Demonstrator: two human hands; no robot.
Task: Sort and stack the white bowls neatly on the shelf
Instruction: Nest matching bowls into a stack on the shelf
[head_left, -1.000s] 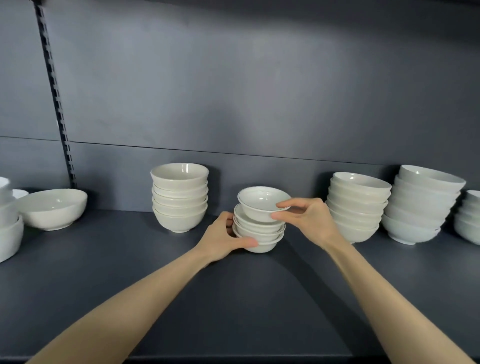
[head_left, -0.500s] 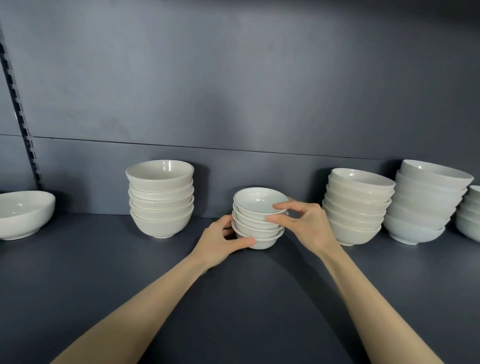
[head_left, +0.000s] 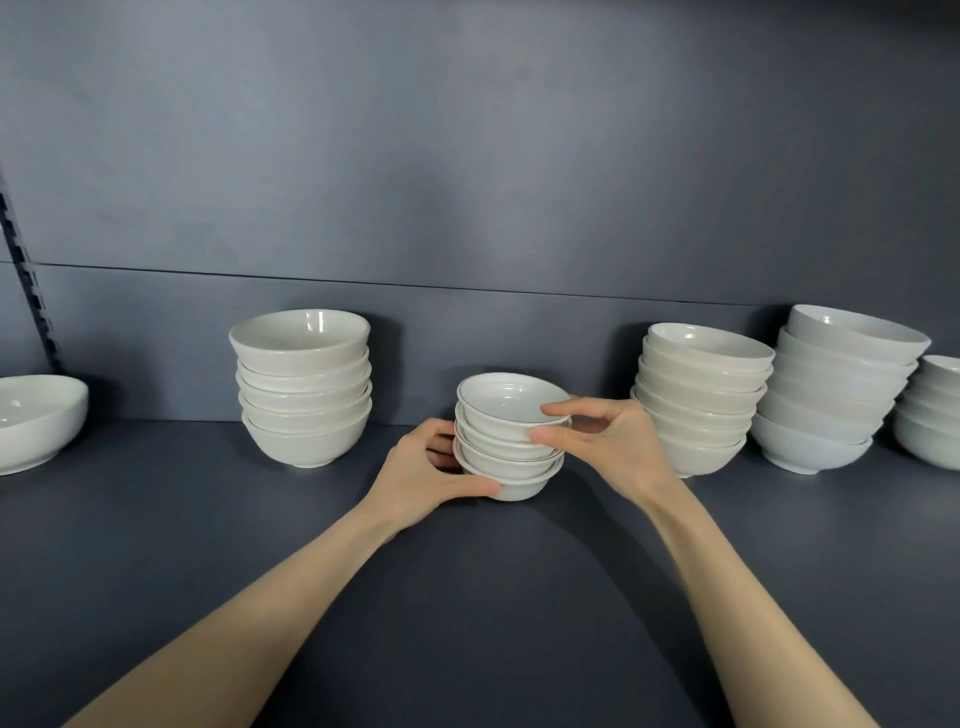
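The left hand (head_left: 423, 473) grips the base of a small stack of white bowls (head_left: 506, 457) on the shelf (head_left: 467, 597); the right hand (head_left: 605, 447) pinches the top bowl (head_left: 506, 402), seated slightly tilted between both hands.

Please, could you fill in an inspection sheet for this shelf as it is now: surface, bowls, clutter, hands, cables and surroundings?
Surface: dark grey shelf, flat, no spills seen.
Job's things: small bowl stack in the middle, with the top bowl nested in it. The left stack, right stack, large stack and edge stack stand along the back. A single bowl is at the left edge.
Clutter: nothing seen.
Hands: left hand grips the small bowl stack at its base; right hand pinches the top bowl's rim.
Cables: nothing seen.
Surroundings: grey back panel; slotted rail at the left.
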